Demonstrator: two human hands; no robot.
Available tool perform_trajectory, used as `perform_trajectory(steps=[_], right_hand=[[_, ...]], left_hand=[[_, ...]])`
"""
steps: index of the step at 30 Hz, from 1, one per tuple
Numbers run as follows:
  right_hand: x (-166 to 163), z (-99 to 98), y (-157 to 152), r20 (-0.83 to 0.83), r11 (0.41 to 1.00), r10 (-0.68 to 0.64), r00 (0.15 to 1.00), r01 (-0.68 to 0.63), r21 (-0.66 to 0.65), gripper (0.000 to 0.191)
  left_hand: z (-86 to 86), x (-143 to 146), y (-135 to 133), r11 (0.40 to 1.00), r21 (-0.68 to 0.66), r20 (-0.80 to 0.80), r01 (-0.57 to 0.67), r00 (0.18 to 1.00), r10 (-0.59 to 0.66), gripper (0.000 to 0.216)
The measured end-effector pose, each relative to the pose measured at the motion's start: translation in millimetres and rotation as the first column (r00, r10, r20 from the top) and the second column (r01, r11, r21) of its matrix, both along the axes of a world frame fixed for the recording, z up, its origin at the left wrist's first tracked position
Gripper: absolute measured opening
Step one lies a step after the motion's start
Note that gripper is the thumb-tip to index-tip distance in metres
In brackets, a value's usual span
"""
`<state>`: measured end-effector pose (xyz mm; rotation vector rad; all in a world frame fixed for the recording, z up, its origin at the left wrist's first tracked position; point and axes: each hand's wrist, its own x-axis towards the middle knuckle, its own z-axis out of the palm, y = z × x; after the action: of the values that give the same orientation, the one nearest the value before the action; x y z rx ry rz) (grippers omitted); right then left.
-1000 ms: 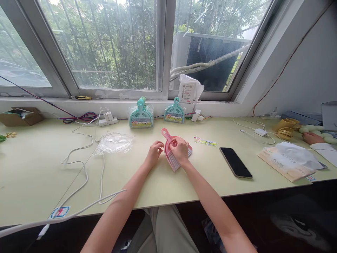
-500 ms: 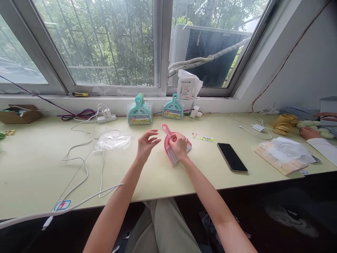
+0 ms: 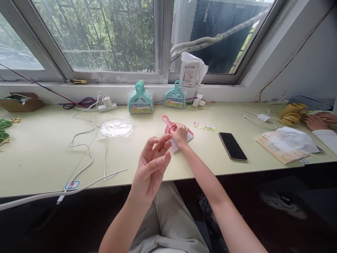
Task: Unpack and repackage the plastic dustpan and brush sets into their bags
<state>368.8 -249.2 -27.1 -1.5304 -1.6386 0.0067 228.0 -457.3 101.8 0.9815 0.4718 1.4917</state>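
Observation:
A pink mini dustpan with a brush (image 3: 168, 125) lies on the pale green table (image 3: 42, 154), and my right hand (image 3: 180, 133) is closed on its middle, holding it down. My left hand (image 3: 153, 165) is raised off the table, close to me, palm toward me with fingers loosely spread and nothing in it. A clear plastic bag (image 3: 115, 129) lies to the left of the pink set. A small printed label strip (image 3: 204, 127) lies to its right.
Two teal dustpan sets (image 3: 140, 102) (image 3: 174, 99) stand against the window sill. White cables (image 3: 86, 147) trail over the left side. A black phone (image 3: 232, 146), a white pouch (image 3: 286, 147) and another person's hands (image 3: 318, 121) are at the right.
My left hand has let go of the pink dustpan and lifted back toward me, fingers opening. My right hand stays on the dustpan. The view has tilted down slightly.

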Motion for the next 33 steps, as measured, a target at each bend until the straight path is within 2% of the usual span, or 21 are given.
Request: perform_trajectory(steps=[7, 15, 23, 28, 33], right_hand=[[0, -1.2, 0, 0.033, 1.000, 0.001, 0.999, 0.000, -0.017, 0.010], [1, -0.3, -2, 0.064, 0.999, -0.005, 0.998, 0.007, -0.031, 0.010], [2, -0.8, -1, 0.065, 0.999, -0.009, 0.998, 0.011, -0.030, 0.009], [2, -1.9, 0, 0.056, 1.000, -0.005, 0.998, 0.007, -0.022, 0.007], [1, -1.8, 0, 0.057, 0.999, -0.003, 0.998, 0.005, -0.035, 0.006]], left_hand=[[14.3, -5, -24, 0.990, -0.113, 0.039, 0.083, 0.996, -0.079, 0.035], [11.4, -5, -30, 0.995, -0.010, -0.062, 0.097, 0.993, -0.097, 0.027], [13.4, -4, -30, 0.980, 0.198, -0.243, -0.025, 0.967, 0.074, 0.023], [18.1, -1, -33, 0.955, 0.285, -0.269, -0.076, 0.950, 0.156, 0.020], [17.4, -1, -38, 0.899, 0.394, -0.276, -0.191, 0.909, 0.313, 0.017]])
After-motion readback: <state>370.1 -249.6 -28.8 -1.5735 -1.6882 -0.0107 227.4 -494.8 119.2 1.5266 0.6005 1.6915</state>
